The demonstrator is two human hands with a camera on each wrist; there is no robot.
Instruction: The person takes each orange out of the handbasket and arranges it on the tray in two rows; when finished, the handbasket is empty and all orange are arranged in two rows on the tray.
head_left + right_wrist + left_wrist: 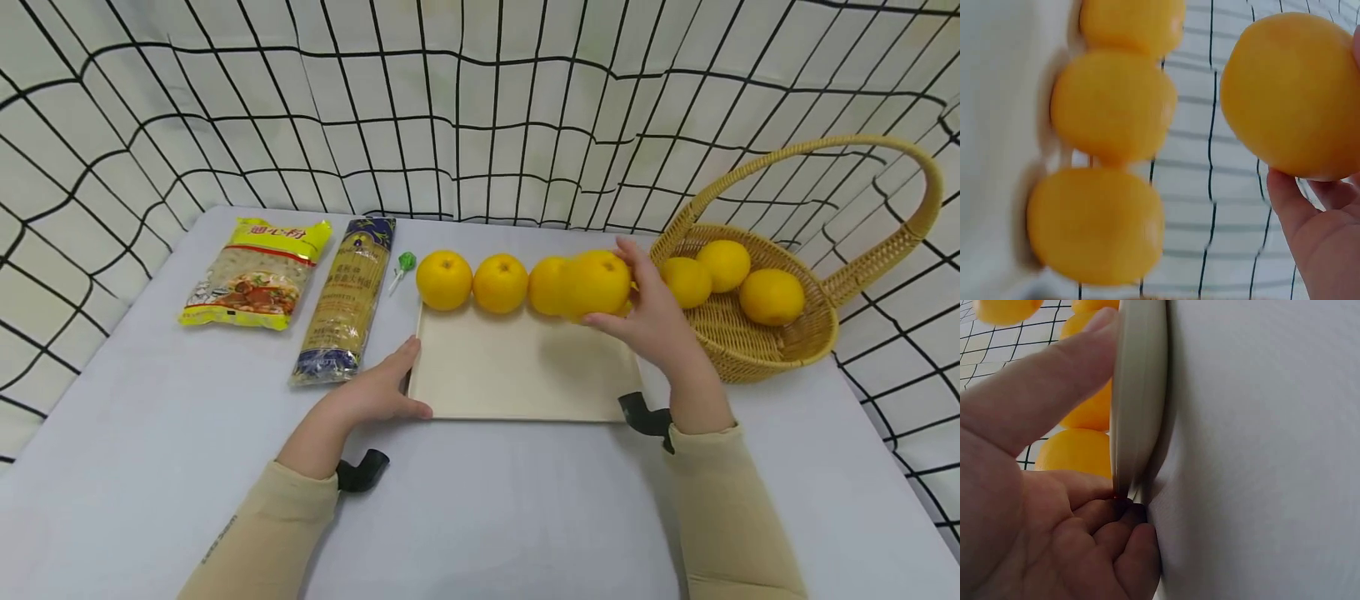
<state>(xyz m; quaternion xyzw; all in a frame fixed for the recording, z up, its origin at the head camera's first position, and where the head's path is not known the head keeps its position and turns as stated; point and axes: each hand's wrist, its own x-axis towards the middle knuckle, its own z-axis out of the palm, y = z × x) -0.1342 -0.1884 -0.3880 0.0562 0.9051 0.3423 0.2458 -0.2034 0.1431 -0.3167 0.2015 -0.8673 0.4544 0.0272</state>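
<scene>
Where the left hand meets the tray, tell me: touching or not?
Touching. The left wrist view shows the left hand with its thumb along the tray edge, fingers curled beneath.

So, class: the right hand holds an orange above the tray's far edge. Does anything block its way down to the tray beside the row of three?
Nothing visible does. The orange in the right hand hangs beside the third orange; the tray beneath is bare.

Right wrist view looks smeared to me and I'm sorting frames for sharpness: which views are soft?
Right wrist view: the round yellow-orange fruit in the right hand and the row beside it are blurred. Left wrist view: the fruits behind the pale rectangular tray are defocused. Head view: fairly sharp, grid backdrop bent by the lens.
</scene>
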